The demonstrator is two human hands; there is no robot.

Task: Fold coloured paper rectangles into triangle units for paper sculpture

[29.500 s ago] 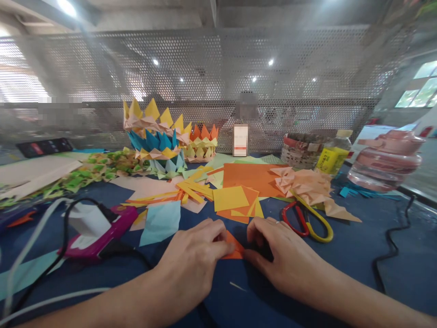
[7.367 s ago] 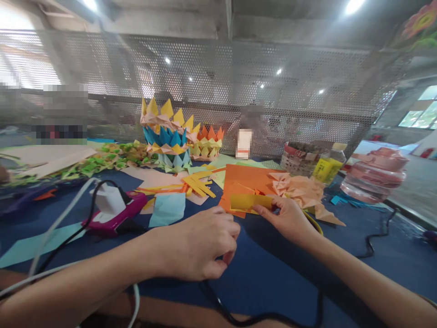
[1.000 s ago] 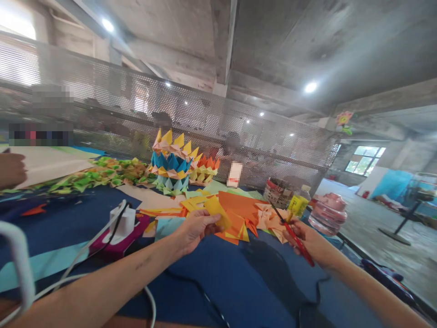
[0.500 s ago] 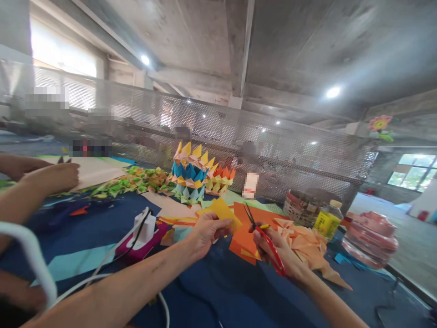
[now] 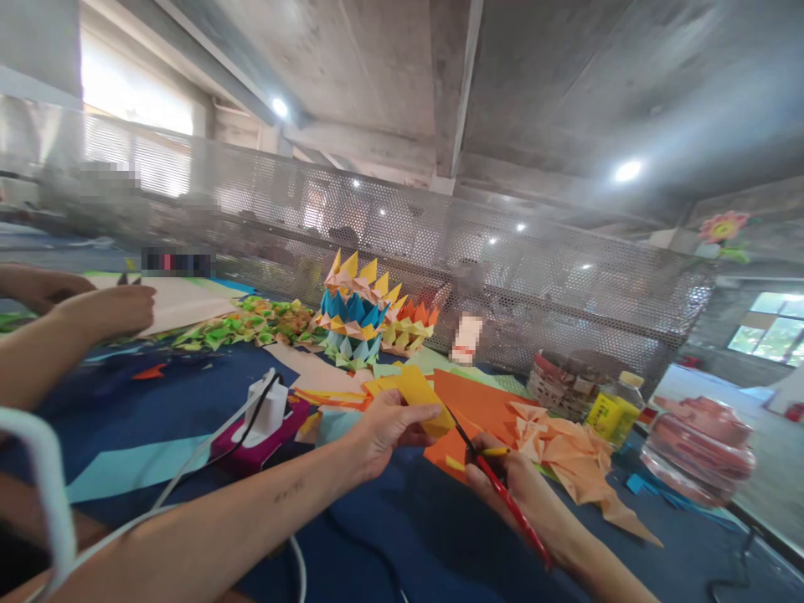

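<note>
My left hand pinches a piece of yellow paper between thumb and fingers, held above the table. Red-handled scissors are in my right hand. Their dark blades reach the right edge of the yellow paper; I cannot tell whether they have cut into it. A small yellow piece shows by the fingers of my right hand. Beneath and behind both hands lie orange sheets. Peach folded paper pieces lie right of the scissors.
Behind my hands stands a tiered folded-paper piece in yellow, pink and blue. A purple power strip with white plug and cables lies left. Rightward are a basket, a yellow-labelled bottle and a pink container. Another person's hands work at far left.
The scissors have moved in toward the yellow paper and turned, so their blades now meet its right edge. My left hand keeps hold of the paper. The view has shifted slightly.
</note>
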